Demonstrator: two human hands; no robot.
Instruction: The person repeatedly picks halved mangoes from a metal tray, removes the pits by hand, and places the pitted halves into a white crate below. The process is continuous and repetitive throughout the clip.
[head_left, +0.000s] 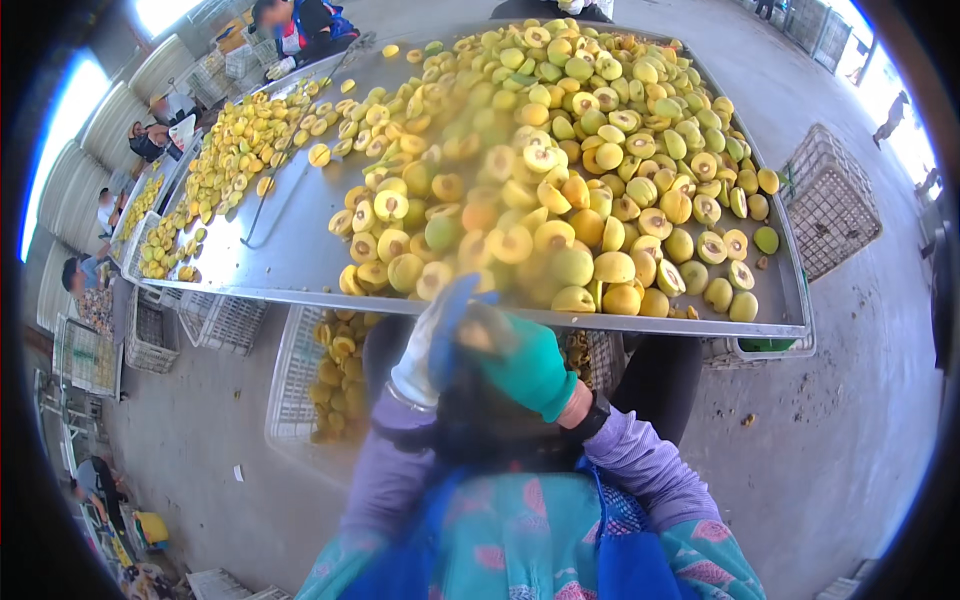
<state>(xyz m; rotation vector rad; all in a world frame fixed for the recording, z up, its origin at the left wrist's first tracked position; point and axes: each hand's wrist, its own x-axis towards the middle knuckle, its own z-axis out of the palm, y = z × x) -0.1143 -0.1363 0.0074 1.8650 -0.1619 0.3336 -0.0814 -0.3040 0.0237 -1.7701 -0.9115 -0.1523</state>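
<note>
Both my hands are gloved and meet in front of me, just below the near edge of a metal table. My left hand, in a white and blue glove, is blurred, and what it holds cannot be told. A green glove covers my right hand; a blurred pale thing lies at its fingertips beside the left hand, too smeared to name. Beyond them a large heap of halved yellow-green stone fruit, many halves with the pit showing, covers much of the table. A second pile of yellow fruit halves lies farther left.
Under the table's edge stands a white plastic crate with fruit in it. A stack of crates is at the table's right. A long thin metal rod lies on the tabletop. A co-worker is at the far left side; several people are beyond.
</note>
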